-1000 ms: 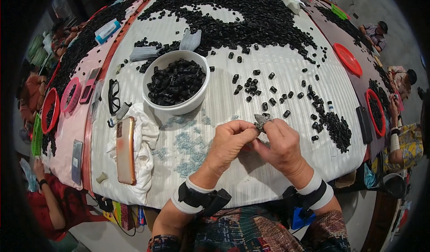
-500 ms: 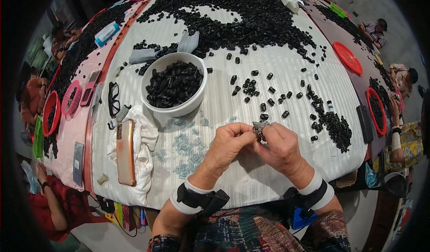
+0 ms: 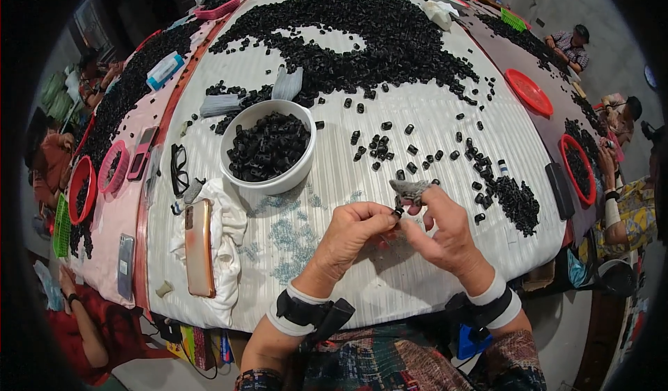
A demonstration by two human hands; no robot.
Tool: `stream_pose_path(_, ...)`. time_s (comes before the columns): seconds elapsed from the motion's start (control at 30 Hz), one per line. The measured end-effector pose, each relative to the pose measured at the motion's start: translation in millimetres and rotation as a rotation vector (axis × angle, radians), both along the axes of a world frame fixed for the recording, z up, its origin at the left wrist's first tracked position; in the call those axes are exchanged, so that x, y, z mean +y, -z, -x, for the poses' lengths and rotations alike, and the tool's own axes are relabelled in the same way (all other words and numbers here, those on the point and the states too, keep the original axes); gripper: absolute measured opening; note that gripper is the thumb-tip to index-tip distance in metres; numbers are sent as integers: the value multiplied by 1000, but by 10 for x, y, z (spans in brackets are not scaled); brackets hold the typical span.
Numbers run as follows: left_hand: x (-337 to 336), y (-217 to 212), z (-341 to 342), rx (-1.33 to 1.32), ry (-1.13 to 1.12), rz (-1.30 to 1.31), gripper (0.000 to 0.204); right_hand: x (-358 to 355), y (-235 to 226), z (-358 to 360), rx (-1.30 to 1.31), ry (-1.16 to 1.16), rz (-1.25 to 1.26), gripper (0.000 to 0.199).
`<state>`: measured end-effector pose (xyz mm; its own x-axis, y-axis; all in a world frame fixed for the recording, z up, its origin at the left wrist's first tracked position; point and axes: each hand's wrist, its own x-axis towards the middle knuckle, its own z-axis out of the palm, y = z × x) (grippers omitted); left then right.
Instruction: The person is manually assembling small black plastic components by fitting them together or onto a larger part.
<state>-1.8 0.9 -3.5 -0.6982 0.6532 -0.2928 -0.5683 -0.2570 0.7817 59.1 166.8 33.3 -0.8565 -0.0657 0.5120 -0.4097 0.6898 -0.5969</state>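
My left hand (image 3: 355, 236) pinches a small black plastic piece (image 3: 399, 212) between thumb and fingertips, above the near middle of the table. Close on its right is my right hand (image 3: 445, 231), its thumb and index finger apart. A grey cloth finger cover (image 3: 409, 189) is on that raised index finger. Whether its curled fingers touch the piece cannot be made out. Beyond my hands lie loose black cylinders (image 3: 379, 147), and to the right a heap of thinner black pieces (image 3: 518, 206). Tiny pale bluish pieces (image 3: 292, 241) are spread left of my left hand.
A white bowl (image 3: 306, 172) of black cylinders stands left of centre, before a large black pile (image 3: 376, 43). Near it lie black-framed glasses (image 3: 179, 170) and a phone (image 3: 200, 252) on white cloth (image 3: 233, 224). Other people sit at both sides, by red baskets (image 3: 529, 93).
My right hand has come away from the pinch, its covered index finger lifting up and outward. The left hand keeps its pinch, and the black piece now shows. The view has shifted slightly.
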Motion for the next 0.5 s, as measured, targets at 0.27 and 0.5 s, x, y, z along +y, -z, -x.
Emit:
stream_pose_path(0.27,53,47,-8,20,36,-71,20,-14,-79,41,-309,-77,361,15)
stream_pose_path(0.5,4,47,32,-20,-61,-77,28,-116,-320,427,-263,-95,386,19)
